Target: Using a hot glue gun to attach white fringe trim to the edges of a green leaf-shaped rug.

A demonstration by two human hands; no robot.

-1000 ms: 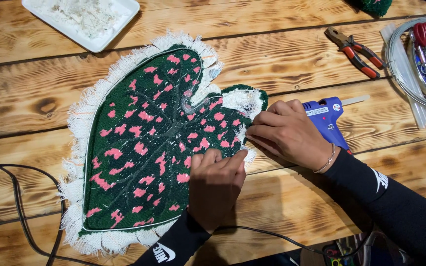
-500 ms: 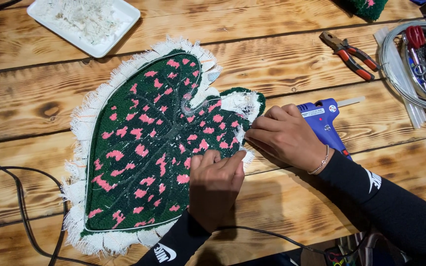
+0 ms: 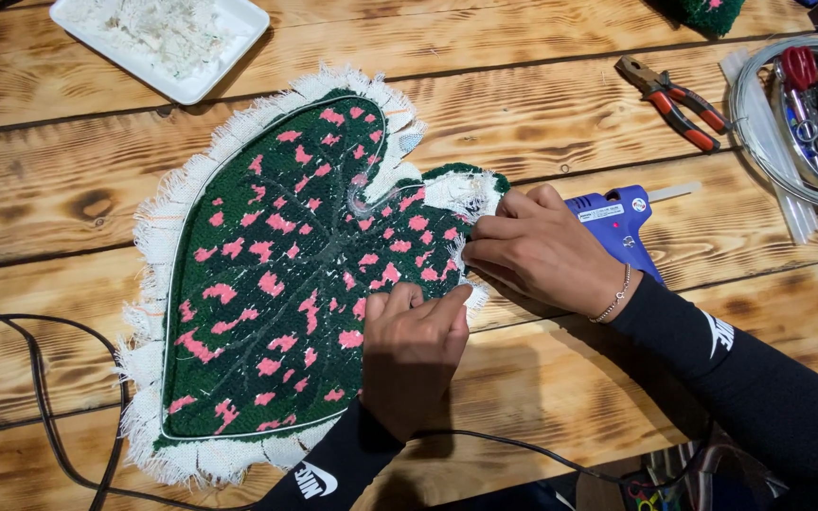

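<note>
Both hands press the rug's right fringe flat, left hand nearer, right hand pinching the edge beside the glue gun.

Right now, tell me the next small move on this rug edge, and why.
Probably keep pressing the white fringe flat under the right hand, with the left hand steadying the rug. The fringe there looks partly folded over, and the glue gun lies set down.

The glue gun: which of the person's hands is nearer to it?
Right. The right hand lies against the glue gun, covering part of it; the left hand presses the rug, well apart.
</note>
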